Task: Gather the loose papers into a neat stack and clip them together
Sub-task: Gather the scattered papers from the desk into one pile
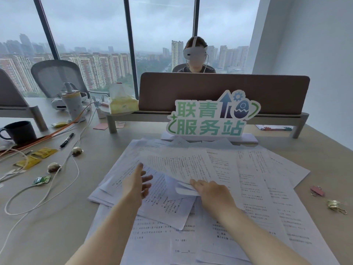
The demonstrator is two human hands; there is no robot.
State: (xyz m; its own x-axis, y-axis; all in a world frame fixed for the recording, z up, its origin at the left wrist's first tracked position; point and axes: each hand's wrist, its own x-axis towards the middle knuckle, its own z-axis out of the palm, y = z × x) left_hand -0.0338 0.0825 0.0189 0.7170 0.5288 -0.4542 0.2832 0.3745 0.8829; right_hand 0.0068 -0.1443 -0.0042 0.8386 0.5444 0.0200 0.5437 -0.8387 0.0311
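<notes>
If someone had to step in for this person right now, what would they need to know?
Right hand: grips the near edge of a lifted sheet.
Left hand: open, fingers spread, over the papers, holding nothing.
Papers: fanned loosely over the desk in front of the sign, overlapping at odd angles.
Clips: a pink clip and a gold clip lie on the desk right of the papers, untouched.
Done: one sheet picked up; no neat stack yet.
Left: gather and square all the sheets, then clip them.
</notes>
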